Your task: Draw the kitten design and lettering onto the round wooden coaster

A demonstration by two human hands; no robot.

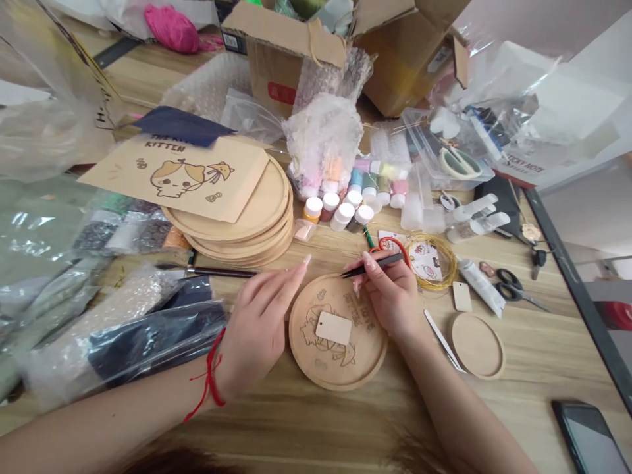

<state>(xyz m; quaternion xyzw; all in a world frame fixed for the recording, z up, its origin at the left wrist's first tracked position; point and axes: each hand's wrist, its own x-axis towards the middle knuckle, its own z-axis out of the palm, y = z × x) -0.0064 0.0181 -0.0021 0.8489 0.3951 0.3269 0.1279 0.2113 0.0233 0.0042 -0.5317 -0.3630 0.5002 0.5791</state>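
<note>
Pinched between the thumb and fingers of the right hand (390,293), slim black tweezers (370,265) are held with their tips just over the rim of a round wooden tray (316,368); whether anything is caught at the tips cannot be told. The left hand (259,322) is kept open and empty, its fingers loosely spread, just beside the tray's raised edge. A small rectangular wooden tag (334,328) is laid flat on the tray's engraved cat drawing, its smooth pale face touched by neither hand. A thin paintbrush (217,271) is laid beyond the left fingertips, near a stack of round wooden trays (266,243). White-capped paint pots (345,212), coiled gold wire (432,288) and a smaller wooden disc (476,345) are set around the right hand, while the wood-grain table (316,428) extends below the tray.
</note>
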